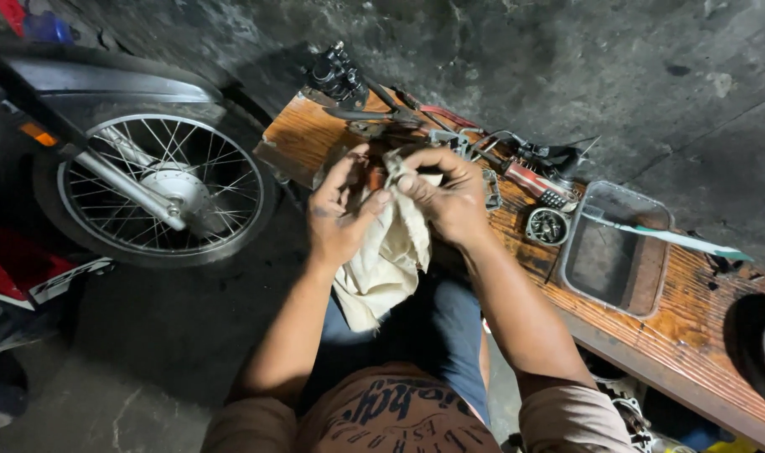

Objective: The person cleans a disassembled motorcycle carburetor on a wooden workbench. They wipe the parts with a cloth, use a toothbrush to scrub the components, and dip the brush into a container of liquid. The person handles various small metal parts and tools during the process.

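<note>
Head view: upright metal part in cloth

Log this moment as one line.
left hand: holds crumpled cream cloth | right hand: pinches small grey metal part in cloth | behind: wooden workbench

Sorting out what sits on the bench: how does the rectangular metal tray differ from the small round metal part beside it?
The metal tray is rectangular, wide and shallow; the round part is circular and far smaller. The tray's grey floor shows bare, with a green-handled tool laid across its rim; the round part's hollow looks filled with small pieces, too small to name. Both are grimy metal and rest on the wooden bench.
</note>
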